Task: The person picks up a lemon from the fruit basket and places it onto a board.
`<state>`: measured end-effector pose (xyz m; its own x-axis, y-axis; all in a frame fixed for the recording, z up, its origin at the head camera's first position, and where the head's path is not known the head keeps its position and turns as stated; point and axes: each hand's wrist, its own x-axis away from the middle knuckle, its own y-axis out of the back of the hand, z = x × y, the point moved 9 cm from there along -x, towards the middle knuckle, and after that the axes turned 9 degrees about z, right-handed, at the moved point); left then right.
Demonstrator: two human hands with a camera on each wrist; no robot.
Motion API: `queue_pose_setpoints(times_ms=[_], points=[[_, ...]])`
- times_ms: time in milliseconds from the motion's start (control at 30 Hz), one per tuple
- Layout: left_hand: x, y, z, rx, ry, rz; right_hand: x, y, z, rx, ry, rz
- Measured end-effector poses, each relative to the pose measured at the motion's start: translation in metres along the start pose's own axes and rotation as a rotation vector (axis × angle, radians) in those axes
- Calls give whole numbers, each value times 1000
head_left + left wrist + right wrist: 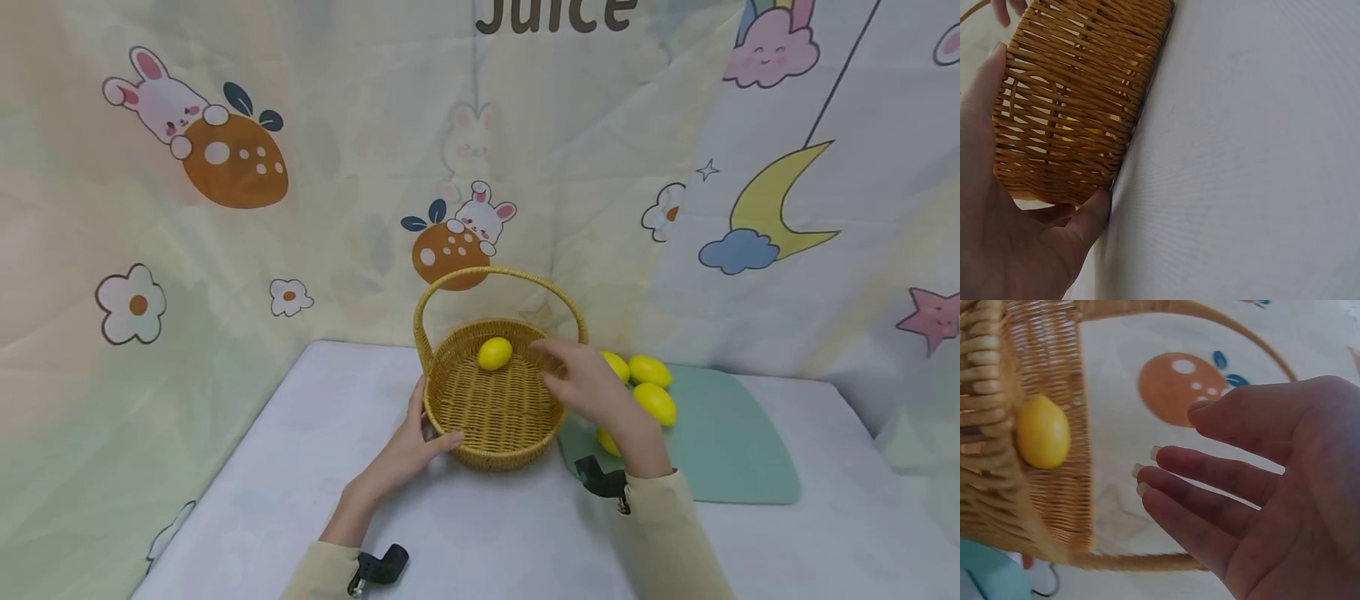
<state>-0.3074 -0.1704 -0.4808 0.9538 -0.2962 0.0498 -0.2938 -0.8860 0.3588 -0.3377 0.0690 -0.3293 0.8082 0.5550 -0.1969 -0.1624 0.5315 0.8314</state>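
A round wicker basket [498,458] with a tall arched handle stands on the white table. Inside it, toward the back, lies one yellow lemon [494,354], also visible against the weave in the right wrist view. My left hand [408,450] grips the basket's left side, its thumb over the front rim; the left wrist view shows fingers against the woven wall [1079,94]. Over the right part of the rim hovers my right hand [588,383], fingers loosely extended and nothing in them. Several lemons [654,404] lie to the right, partly hidden behind the right hand and forearm.
Under those lemons is a pale green cutting board [738,450], right of the basket. White cloth covers the table [495,542]. A printed curtain [360,208] with rabbits and flowers hangs behind the table's back edge.
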Motion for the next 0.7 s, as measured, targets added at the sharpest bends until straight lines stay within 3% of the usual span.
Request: queue_pose_setpoints(times_ms=[167,400,600,700], points=[[-2,-2,0,4,10,3,-22,-21,-9,-40,-54,121],[-3,-2,2,18,10,8,-50,-41,-10,-1,-76,246],[-2,-3,1,2,13,9,-61,-59,-19,16,-152,422],[-1,-2,0,2,13,8,-65,-63,-22,24,-167,469]])
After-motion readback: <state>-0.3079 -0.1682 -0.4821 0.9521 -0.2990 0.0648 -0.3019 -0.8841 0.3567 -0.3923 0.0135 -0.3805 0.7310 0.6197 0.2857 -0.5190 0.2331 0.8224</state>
